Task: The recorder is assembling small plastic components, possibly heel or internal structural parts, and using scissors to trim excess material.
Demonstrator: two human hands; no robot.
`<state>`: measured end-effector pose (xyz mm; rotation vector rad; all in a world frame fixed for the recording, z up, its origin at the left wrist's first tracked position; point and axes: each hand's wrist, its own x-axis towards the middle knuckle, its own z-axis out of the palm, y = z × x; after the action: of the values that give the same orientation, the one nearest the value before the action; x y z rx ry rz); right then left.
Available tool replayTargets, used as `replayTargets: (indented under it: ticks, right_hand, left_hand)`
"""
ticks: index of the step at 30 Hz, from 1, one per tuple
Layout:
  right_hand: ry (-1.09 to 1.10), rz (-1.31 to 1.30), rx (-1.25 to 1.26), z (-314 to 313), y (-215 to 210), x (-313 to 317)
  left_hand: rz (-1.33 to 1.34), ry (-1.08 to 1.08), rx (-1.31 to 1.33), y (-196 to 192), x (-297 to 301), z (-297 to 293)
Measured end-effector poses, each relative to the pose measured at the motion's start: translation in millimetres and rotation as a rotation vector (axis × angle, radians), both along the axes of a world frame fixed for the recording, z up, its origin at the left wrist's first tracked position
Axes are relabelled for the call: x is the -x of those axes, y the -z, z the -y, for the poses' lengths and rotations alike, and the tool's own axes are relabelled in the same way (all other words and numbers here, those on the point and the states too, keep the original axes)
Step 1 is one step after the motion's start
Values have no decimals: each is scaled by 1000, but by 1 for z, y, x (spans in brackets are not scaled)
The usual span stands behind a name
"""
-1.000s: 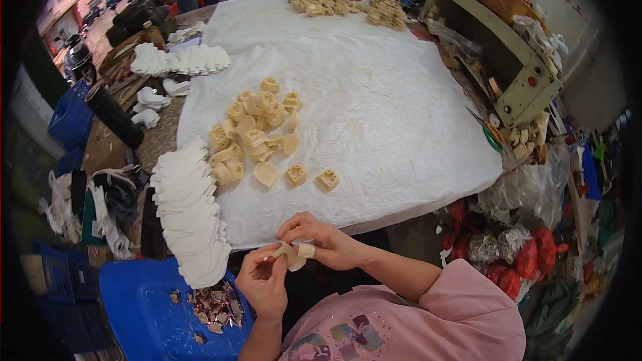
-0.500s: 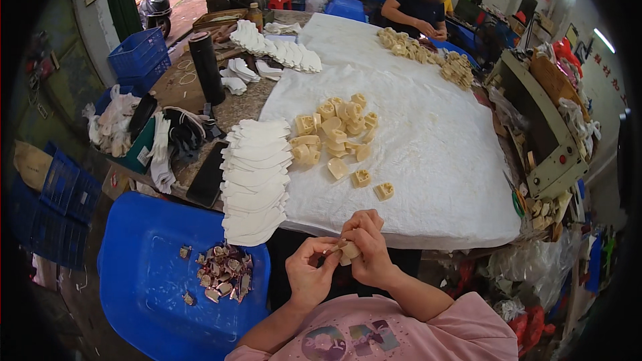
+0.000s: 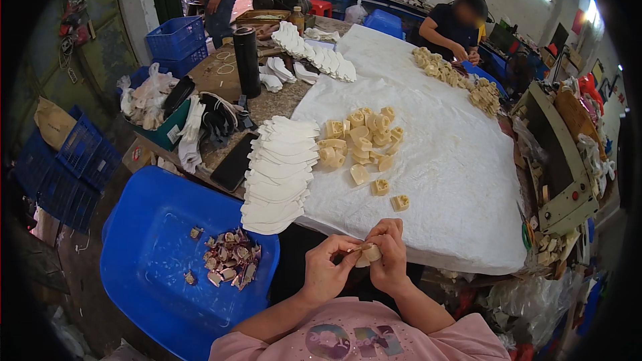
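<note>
Both hands meet in front of me, just off the table's near edge. My right hand (image 3: 389,259) grips a small cream moulded piece (image 3: 369,255), curved on the outside. The fingers of my left hand (image 3: 328,270) are pinched together at its left side, over something thin and brownish too small to name. On the white-covered table lies a loose heap of similar cream pieces (image 3: 362,135), some showing a hollow, ribbed inside. Two single ones, including a cream piece (image 3: 400,202), sit nearer to my hands.
Overlapping white curved flat pieces (image 3: 277,174) form a row at the table's left. Below stands a blue basin (image 3: 150,274) with shiny purple-brown pieces (image 3: 231,261). A black cylinder (image 3: 247,63) stands farther back. A co-worker (image 3: 445,30) sits at the far side near another cream heap (image 3: 448,72).
My view has swung left, so the scene sits farther right in the picture. Both hands stay on the cream piece. More of a person by the doorway shows.
</note>
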<state>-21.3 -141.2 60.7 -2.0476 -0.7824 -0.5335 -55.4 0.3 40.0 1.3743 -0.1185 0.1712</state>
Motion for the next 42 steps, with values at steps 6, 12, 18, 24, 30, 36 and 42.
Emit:
replayTargets:
  ticks: [6,12,18,24,30,36,42]
  right_hand:
    - [-220,-394,-545,26,3,-6]
    - [-414,-1022,-635,47,-6,-6]
    - [-363,-618,-415,56,-21,5]
    - [-298,-252,-51,41,-25,19]
    - [-260,-158,-104,37,-22,24]
    - [-222,-90,-113,44,-12,20]
    - [-353,-301,-352,72,19,12]
  left_hand:
    - [301,-285,-529,-28,-4,-2]
    - [588,-139,-594,-27,-5,8]
    - [564,93,-427,-21,-1,-4]
    - [-179,768,75,-5,6,-3]
    - [-133,536,274,-4,18,18]
    - [-14,409,42,-13,15,26]
    - [-82,436,97,-4,7,49]
